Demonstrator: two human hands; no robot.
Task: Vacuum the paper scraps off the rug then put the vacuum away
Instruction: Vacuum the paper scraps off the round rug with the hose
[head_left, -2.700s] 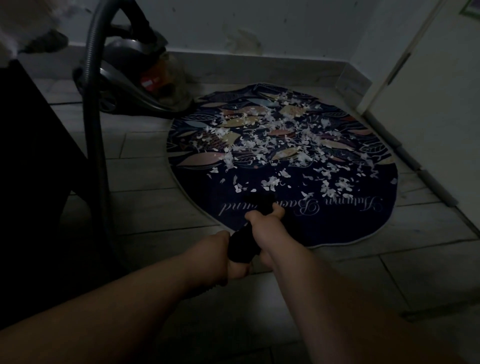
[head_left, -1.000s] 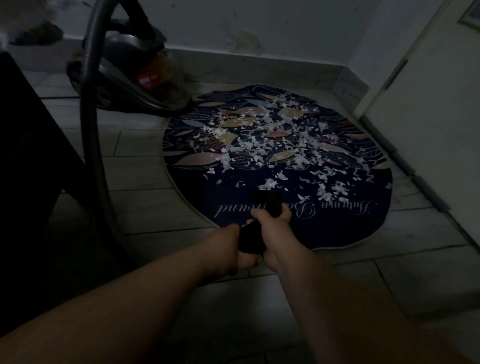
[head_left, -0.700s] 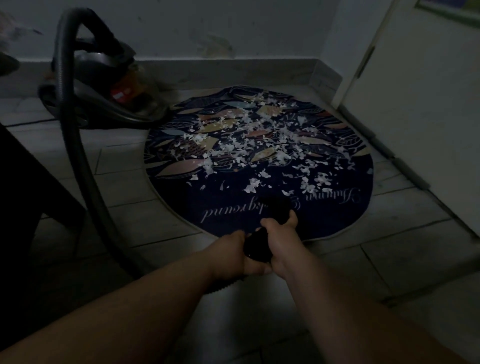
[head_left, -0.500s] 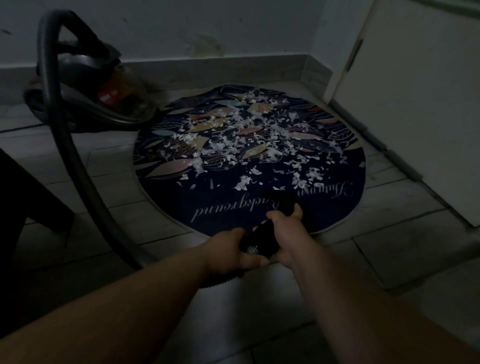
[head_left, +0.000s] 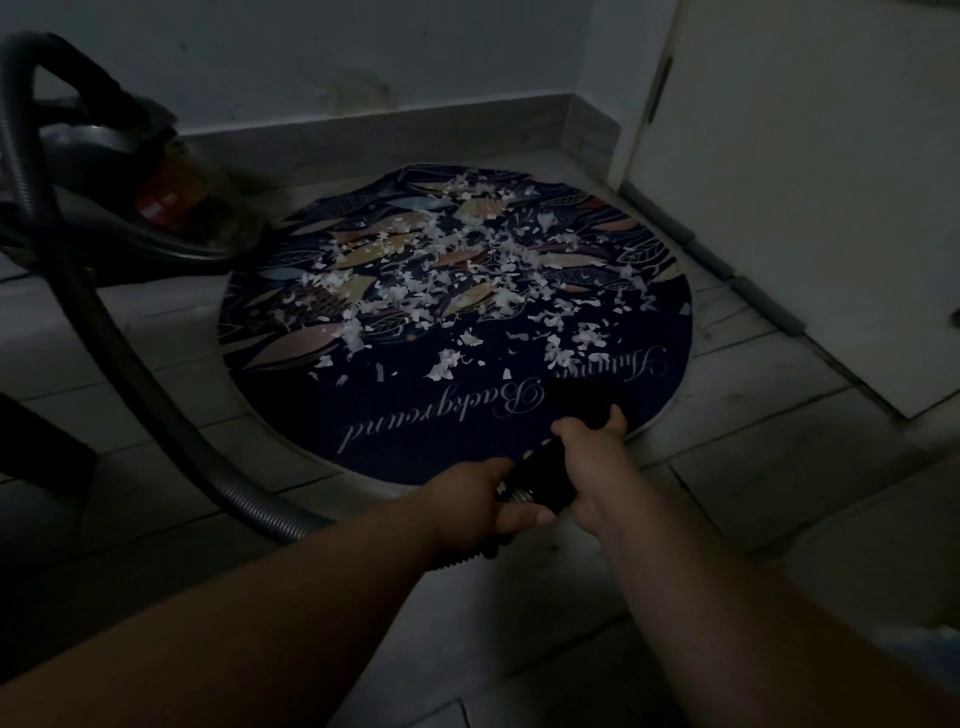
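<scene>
**A:** Layout, big to small?

**B:** The round rug (head_left: 415, 457) lies ahead of both hands, with its near edge just under the forward hand. The vacuum body (head_left: 130, 208) sits far ahead-left of the grip, beside the rug's far-left edge. The hose (head_left: 119, 364) arcs from it down the left side and comes into the rear hand.

**A:** Grip?

**B:** 2 hands on 1 black nozzle tube (head_left: 550, 467). The left hand (head_left: 483, 512) wraps the rear end where the ribbed hose joins. The right hand (head_left: 592, 457) wraps it further forward. Both are clamped on the tube.

**A:** Axis?

**B:** The tube's long axis runs from the hands away and slightly right, angled down at the rug. The tip is dark on dark. It looks to be over the near-right part by the lettering, but I can't tell if it touches.

**A:** Scraps?

**B:** The paper scraps (head_left: 457, 275) cover the rug's middle and far half, ahead and left of the tip. A few loose bits lie just ahead of it. The strip nearest the hands has almost none. The right hand is the nearer one.

**A:** Next?

**B:** My read is to swing the tip left and push forward into the dense patch. Most of the job is undone. One risk is suction lifting the rug.
</scene>
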